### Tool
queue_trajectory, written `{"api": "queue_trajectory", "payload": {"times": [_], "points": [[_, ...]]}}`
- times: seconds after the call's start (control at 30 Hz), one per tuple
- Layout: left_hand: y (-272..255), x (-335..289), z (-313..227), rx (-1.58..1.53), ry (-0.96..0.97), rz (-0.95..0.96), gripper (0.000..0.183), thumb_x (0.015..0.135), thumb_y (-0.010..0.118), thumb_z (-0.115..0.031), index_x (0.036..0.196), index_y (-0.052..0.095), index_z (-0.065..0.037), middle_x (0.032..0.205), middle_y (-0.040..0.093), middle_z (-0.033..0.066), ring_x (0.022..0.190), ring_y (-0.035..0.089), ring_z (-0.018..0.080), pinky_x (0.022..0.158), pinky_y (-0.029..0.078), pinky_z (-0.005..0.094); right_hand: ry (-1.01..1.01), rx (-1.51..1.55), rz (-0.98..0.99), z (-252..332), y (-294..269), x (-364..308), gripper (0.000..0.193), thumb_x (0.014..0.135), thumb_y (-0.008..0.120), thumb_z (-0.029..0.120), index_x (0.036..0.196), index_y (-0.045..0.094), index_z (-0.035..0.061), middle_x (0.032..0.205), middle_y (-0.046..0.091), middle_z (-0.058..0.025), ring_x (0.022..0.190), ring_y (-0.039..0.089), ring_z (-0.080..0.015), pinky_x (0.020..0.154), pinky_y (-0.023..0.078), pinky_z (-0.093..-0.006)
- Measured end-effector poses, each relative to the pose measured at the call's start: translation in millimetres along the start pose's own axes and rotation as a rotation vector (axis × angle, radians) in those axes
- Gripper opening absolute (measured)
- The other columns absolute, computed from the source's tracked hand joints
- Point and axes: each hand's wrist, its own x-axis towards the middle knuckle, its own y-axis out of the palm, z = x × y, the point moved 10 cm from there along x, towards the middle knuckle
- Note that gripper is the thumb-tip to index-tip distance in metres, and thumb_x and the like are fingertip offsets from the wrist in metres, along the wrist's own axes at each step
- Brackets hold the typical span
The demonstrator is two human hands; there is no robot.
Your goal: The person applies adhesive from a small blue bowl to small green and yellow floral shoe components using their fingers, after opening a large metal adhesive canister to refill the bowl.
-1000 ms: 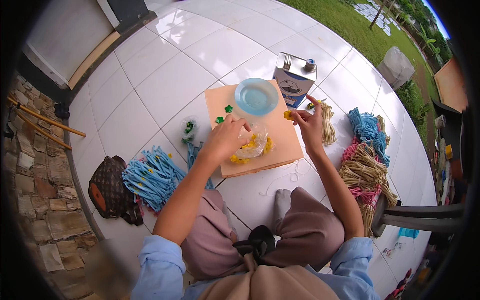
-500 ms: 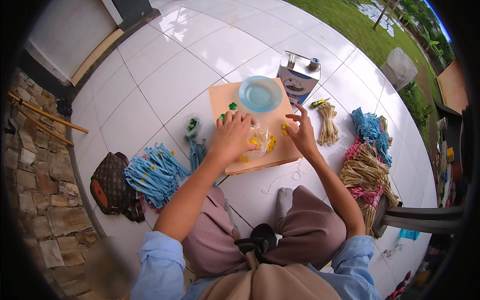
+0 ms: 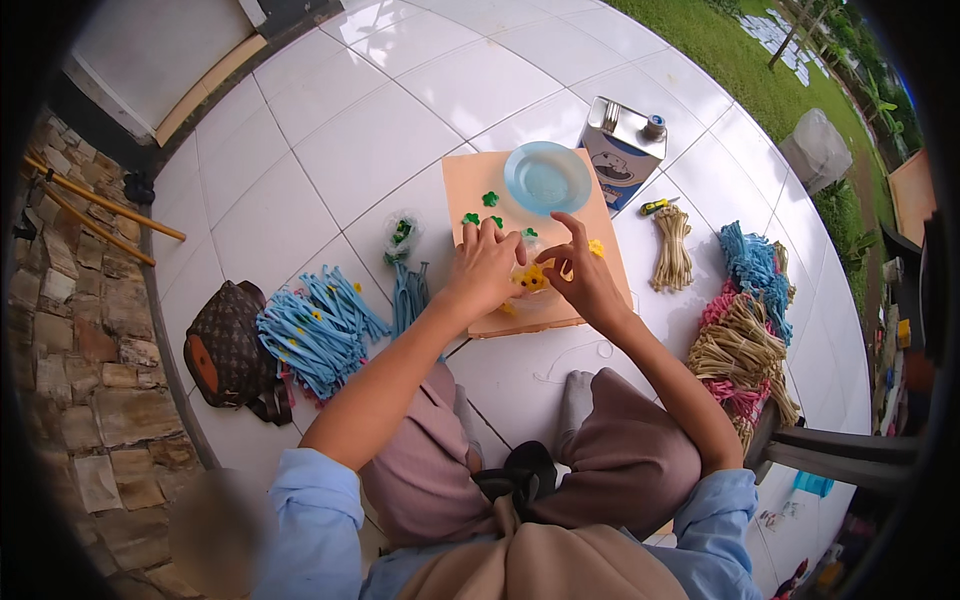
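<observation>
My left hand [image 3: 484, 268] rests over the board with its fingers curled round the side of a clear plastic bag. Yellow flower-shaped pieces [image 3: 533, 279] with dark centres fill that bag. My right hand [image 3: 585, 282] is at the bag's other side, thumb and fingertips brought close together, one finger raised; anything pinched there is too small to make out. Beyond my left fingers, several green flower-shaped pieces [image 3: 490, 199] lie on the peach board [image 3: 465, 180]. A loose yellow piece [image 3: 596, 247] is behind my right hand. A pale blue plate [image 3: 547, 178] stands at the board's far end.
A metal can [image 3: 622, 150] stands behind the board, near a yellow-black cutter [image 3: 655, 206] and a beige cord bundle [image 3: 672, 250]. More cord bundles [image 3: 745, 345] lie right. Blue cords [image 3: 318, 325], a bag of green pieces [image 3: 401, 236] and a brown bag [image 3: 222, 340] are left.
My right hand has moved left from the board's right side to the plastic bag, and its fingers have drawn together. My left hand stays at the bag. The whole view has shifted slightly.
</observation>
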Motion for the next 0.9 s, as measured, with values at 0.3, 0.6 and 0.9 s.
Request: {"api": "queue_trajectory", "payload": {"times": [0.3, 0.6, 0.9], "points": [[5, -1, -6, 0.134, -0.047, -0.003, 0.044, 0.058, 0.081, -0.02, 0.096, 0.059, -0.014, 0.105, 0.043, 0.0092, 0.105, 0.043, 0.0292, 0.086, 0.045, 0.0391, -0.173, -0.158, 0.093, 7, 14, -2, 0.08, 0.072, 0.059, -0.003, 0.138, 0.017, 0.0128, 0.099, 0.065, -0.0094, 0.101, 0.051, -0.0279, 0.086, 0.043, -0.0372], [18, 3, 3, 0.095, -0.103, 0.101, 0.046, 0.06, 0.078, -0.018, 0.1, 0.056, -0.014, 0.11, 0.043, 0.009, 0.11, 0.044, 0.0285, 0.086, 0.048, 0.0394, -0.253, -0.363, 0.077, 18, 23, 1, 0.082, 0.065, 0.066, 0.001, 0.136, 0.027, 0.0138, 0.082, 0.062, -0.0068, 0.081, 0.051, -0.0263, 0.075, 0.044, -0.0359], [16, 4, 2, 0.018, -0.086, 0.152, 0.044, 0.063, 0.077, -0.021, 0.102, 0.057, -0.014, 0.111, 0.043, 0.0098, 0.109, 0.045, 0.0295, 0.087, 0.046, 0.0403, -0.226, -0.08, -0.033, 1, 9, 2, 0.069, 0.064, 0.065, -0.002, 0.126, 0.035, 0.008, 0.079, 0.06, -0.0056, 0.08, 0.054, -0.0244, 0.075, 0.045, -0.0338]]}}
